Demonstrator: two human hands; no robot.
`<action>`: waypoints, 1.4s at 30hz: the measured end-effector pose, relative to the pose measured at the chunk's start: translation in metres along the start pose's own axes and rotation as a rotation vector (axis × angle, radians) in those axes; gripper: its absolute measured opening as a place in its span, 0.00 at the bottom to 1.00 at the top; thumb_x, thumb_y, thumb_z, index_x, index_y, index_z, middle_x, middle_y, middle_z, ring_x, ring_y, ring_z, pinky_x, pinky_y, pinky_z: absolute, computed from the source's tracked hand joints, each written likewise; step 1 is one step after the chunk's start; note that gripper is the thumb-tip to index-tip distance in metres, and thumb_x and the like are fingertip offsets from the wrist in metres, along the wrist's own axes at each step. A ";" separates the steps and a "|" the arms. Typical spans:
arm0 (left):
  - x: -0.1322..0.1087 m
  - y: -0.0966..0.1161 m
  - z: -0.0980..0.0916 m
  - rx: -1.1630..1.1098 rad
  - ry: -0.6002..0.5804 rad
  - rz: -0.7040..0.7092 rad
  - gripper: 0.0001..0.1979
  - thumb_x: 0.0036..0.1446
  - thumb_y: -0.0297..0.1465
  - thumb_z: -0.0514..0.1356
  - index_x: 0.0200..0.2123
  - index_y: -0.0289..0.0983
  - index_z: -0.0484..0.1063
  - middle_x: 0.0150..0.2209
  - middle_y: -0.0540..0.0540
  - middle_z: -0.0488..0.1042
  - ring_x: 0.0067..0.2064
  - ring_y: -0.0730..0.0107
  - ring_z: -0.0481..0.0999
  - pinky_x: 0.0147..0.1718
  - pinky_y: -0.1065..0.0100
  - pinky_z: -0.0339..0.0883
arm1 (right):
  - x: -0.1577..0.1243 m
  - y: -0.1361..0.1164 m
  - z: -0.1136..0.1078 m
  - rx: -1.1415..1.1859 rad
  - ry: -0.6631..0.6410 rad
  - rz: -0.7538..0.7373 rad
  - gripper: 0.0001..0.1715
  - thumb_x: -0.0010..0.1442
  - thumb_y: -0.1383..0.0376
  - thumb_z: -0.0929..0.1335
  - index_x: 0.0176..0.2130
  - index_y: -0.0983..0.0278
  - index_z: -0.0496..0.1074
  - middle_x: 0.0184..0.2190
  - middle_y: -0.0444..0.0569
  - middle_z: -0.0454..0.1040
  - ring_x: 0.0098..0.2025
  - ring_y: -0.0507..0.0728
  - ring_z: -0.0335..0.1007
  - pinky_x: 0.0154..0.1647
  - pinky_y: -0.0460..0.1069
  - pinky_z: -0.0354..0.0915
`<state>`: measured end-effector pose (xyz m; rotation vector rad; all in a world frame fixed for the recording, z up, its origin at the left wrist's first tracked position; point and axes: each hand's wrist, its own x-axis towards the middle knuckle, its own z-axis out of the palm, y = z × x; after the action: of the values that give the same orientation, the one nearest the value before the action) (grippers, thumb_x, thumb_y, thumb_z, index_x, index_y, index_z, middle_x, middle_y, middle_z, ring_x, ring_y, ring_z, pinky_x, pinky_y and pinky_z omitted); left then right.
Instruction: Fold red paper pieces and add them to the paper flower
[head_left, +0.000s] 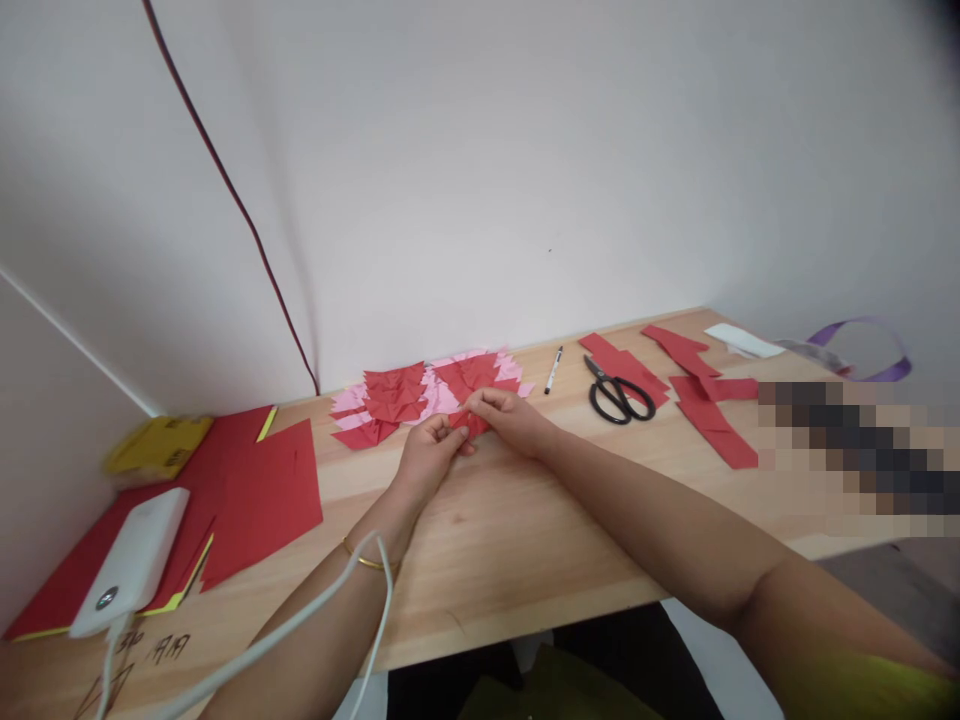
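Note:
A small piece of red paper [474, 424] is pinched between my two hands, just above the wooden table. My left hand [435, 445] is closed on its left side, thumb toward the paper. My right hand [510, 415] has thumb and finger pressed together on its upper right. The fingers partly hide the paper, so its full shape does not show. Right behind my hands lies a spread of folded red pieces [394, 392] and pink pieces [349, 404] with pointed edges.
Black-handled scissors [619, 395] and a white pen [553, 372] lie to the right, near red paper scraps [716, 432]. At left are red sheets [262, 500], a white power bank [135, 560] with a cable, and a yellow packet [161, 447]. A white wall [480, 180] stands behind.

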<state>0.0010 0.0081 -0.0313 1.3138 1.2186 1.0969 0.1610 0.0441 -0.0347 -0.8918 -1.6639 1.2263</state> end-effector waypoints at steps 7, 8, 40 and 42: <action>-0.001 0.004 0.000 -0.081 -0.083 -0.018 0.13 0.47 0.35 0.63 0.22 0.35 0.62 0.18 0.51 0.71 0.23 0.73 0.72 0.23 0.73 0.57 | 0.000 -0.004 0.000 -0.143 -0.015 -0.047 0.16 0.58 0.56 0.63 0.26 0.65 0.64 0.23 0.41 0.62 0.27 0.49 0.57 0.30 0.45 0.54; -0.001 0.004 -0.001 -0.105 -0.096 -0.032 0.13 0.47 0.35 0.63 0.22 0.35 0.63 0.19 0.51 0.71 0.23 0.73 0.72 0.24 0.73 0.58 | 0.001 -0.004 -0.001 -0.147 -0.015 -0.048 0.16 0.58 0.56 0.62 0.26 0.65 0.63 0.23 0.41 0.62 0.27 0.49 0.57 0.30 0.45 0.54; -0.008 0.010 -0.004 -0.716 -0.269 -0.451 0.07 0.51 0.30 0.62 0.31 0.35 0.68 0.30 0.44 0.76 0.31 0.71 0.76 0.33 0.69 0.70 | 0.002 -0.010 -0.006 0.064 -0.072 -0.082 0.17 0.57 0.53 0.64 0.28 0.65 0.67 0.26 0.43 0.65 0.30 0.50 0.60 0.34 0.46 0.58; -0.008 0.011 -0.004 -0.728 -0.249 -0.434 0.07 0.49 0.26 0.63 0.32 0.35 0.68 0.28 0.47 0.74 0.28 0.76 0.75 0.31 0.72 0.70 | 0.002 -0.012 -0.006 0.052 -0.102 -0.109 0.17 0.57 0.54 0.64 0.28 0.65 0.68 0.28 0.44 0.67 0.32 0.51 0.62 0.37 0.47 0.59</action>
<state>-0.0022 0.0005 -0.0198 0.5671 0.7506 0.8955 0.1653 0.0446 -0.0216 -0.7076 -1.7296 1.2529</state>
